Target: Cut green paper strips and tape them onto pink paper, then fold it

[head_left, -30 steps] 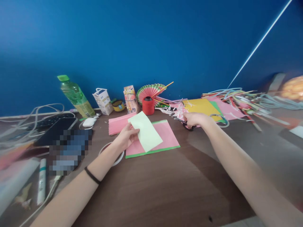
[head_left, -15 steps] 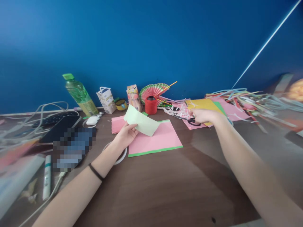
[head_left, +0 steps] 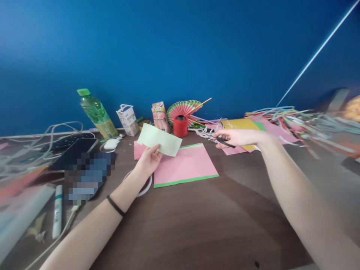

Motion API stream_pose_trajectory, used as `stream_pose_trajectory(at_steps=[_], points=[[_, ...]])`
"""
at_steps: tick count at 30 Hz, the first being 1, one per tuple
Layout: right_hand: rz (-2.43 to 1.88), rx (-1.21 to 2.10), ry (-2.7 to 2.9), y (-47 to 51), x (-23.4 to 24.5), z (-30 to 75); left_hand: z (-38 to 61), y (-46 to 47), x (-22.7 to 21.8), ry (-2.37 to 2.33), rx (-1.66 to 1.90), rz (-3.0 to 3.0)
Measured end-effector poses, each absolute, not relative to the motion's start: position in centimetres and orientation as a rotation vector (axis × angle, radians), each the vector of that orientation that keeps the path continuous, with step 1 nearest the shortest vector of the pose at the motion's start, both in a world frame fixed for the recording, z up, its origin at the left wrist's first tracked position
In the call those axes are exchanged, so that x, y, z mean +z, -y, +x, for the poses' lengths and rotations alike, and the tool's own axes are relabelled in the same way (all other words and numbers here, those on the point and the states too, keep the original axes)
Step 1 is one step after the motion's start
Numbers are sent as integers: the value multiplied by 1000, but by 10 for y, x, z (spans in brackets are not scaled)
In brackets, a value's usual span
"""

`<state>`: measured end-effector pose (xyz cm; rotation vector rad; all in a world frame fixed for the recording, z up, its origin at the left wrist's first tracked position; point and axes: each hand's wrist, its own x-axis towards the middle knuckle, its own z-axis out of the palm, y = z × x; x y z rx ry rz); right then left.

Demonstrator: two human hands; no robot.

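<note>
My left hand (head_left: 150, 159) pinches a pale green strip of paper (head_left: 160, 139) by its lower edge, thumb on top. The strip is held above a pink sheet with green edges (head_left: 187, 165) that lies flat on the table. Behind my left hand, a pleated pink paper (head_left: 137, 150) is partly covered. My right hand (head_left: 233, 138) is closed around black-handled scissors (head_left: 226, 143), to the right of the pink sheet and in front of white paper shreds (head_left: 205, 132). Their blades are hard to make out.
Against the blue wall stand a green bottle (head_left: 97, 114), a milk carton (head_left: 128, 120), a red thread spool (head_left: 180, 126) and a pleated paper fan (head_left: 184, 108). Yellow paper (head_left: 243, 124) and coloured strips (head_left: 292, 116) lie right. Phones, cables and a marker (head_left: 57, 212) occupy the left.
My right hand has lifted the scissors off the paper shreds and moved slightly left. The green paper strip has shifted a little left and turned flatter toward me.
</note>
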<state>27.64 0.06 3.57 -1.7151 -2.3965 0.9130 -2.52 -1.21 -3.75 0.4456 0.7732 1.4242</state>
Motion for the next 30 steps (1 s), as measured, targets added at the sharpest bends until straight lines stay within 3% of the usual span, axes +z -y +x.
stream_pose_trajectory(at_steps=[3, 11, 21, 30], points=[[-1495, 1191, 2396, 0, 22, 255, -26, 12, -38, -764, 1432, 460], [-1342, 1068, 2581, -9, -8, 226, -22, 14, -35, -797, 1467, 387], [-1174, 1311, 2453, -8, -5, 234, -25, 12, -37, -775, 1500, 320], [-1178, 1237, 2470, -4, -6, 220, -22, 11, -36, -803, 1498, 294]])
